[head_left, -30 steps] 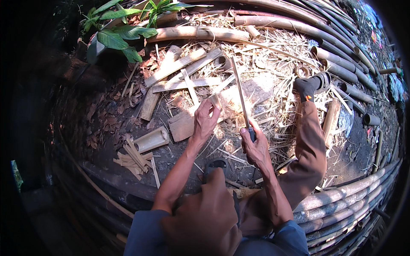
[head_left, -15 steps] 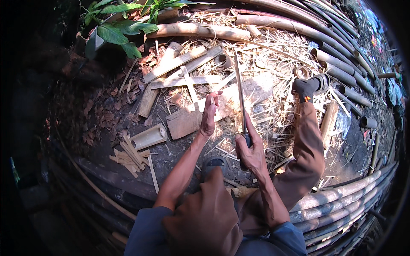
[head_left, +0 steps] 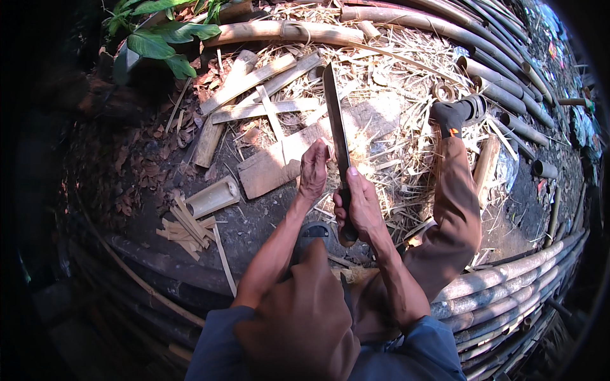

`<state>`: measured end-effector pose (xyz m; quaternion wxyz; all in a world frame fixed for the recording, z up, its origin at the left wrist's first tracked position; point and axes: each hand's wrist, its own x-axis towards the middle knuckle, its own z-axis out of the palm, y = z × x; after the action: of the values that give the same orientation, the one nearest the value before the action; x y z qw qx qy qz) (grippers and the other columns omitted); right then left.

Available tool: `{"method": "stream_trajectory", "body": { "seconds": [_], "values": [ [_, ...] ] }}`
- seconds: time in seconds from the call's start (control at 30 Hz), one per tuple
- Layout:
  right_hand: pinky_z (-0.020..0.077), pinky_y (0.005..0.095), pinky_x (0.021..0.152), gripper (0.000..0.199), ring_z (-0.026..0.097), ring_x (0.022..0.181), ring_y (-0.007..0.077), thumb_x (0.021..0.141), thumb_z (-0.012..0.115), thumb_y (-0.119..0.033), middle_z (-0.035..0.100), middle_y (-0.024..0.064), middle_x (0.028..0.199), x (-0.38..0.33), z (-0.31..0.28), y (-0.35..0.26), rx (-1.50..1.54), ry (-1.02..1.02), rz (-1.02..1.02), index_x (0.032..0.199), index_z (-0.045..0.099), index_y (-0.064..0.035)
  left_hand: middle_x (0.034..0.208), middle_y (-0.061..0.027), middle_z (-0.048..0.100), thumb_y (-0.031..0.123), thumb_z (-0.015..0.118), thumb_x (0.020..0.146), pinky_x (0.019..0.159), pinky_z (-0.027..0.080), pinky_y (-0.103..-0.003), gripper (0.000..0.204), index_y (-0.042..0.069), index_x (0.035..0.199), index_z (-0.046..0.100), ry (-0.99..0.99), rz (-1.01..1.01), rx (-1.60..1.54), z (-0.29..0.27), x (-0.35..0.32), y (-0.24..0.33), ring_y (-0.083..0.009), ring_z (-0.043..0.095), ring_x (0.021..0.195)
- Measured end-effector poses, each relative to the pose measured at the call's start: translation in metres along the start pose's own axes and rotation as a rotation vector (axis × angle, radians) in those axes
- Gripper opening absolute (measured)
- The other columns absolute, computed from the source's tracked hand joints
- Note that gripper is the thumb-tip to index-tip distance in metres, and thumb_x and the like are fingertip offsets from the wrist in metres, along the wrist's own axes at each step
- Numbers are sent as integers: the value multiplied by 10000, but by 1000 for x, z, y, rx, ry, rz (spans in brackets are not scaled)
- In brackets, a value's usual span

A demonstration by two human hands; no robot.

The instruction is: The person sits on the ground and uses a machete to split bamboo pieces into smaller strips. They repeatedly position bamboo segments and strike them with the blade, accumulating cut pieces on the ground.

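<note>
My right hand point(head_left: 363, 206) is closed around the dark handle of a machete point(head_left: 337, 117). The long blade points away from me, tilted slightly left, with its broad side showing. Just left of the blade, my left hand point(head_left: 313, 171) is raised with its fingers curled together. Whatever they may pinch is too small or hidden to make out. Beneath both hands a flat wooden board point(head_left: 267, 173) lies on the ground, part of it in bright sun.
Split bamboo pieces point(head_left: 265, 109) lie crossed beyond the board. A half bamboo section point(head_left: 215, 197) and thin slats point(head_left: 184, 232) lie to the left. Pale shavings point(head_left: 394, 184) cover the ground. Bamboo poles point(head_left: 508, 276) are stacked at right. My shod foot point(head_left: 454, 114) rests far right.
The machete has turned from nearly edge-on to broad side up, and its handle has come nearer to me. My left hand has moved slightly closer to the blade. The view has shifted a little.
</note>
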<state>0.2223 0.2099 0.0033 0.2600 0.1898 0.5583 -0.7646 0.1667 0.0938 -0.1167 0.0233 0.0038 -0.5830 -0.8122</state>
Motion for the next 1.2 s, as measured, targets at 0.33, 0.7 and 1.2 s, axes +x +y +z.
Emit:
{"method": "stream_trajectory", "body": {
  "seconds": [0.33,0.7,1.2],
  "values": [
    [391,238,366,437,445,427,90,1013,367,-500,484,16,600,-1,0,-1,60,-16,9,876,412,-88,690,55,400,335,473,1025,572,325,-236,345,64,814,508,26,-7,67,2,0,-6,-56,370,663],
    [395,234,372,398,449,430,89,1012,378,-495,485,17,600,-1,1,1,150,-6,19,887,399,-118,693,55,407,310,473,1028,557,306,-232,337,47,820,501,9,5,66,6,0,-3,-46,353,659],
    [351,243,513,499,388,556,53,1039,381,-358,422,-34,609,2,8,-1,-265,41,-250,1453,402,-80,671,26,536,370,499,1011,577,378,-270,388,32,837,578,14,85,203,3,6,11,-61,436,664]
  ]
}}
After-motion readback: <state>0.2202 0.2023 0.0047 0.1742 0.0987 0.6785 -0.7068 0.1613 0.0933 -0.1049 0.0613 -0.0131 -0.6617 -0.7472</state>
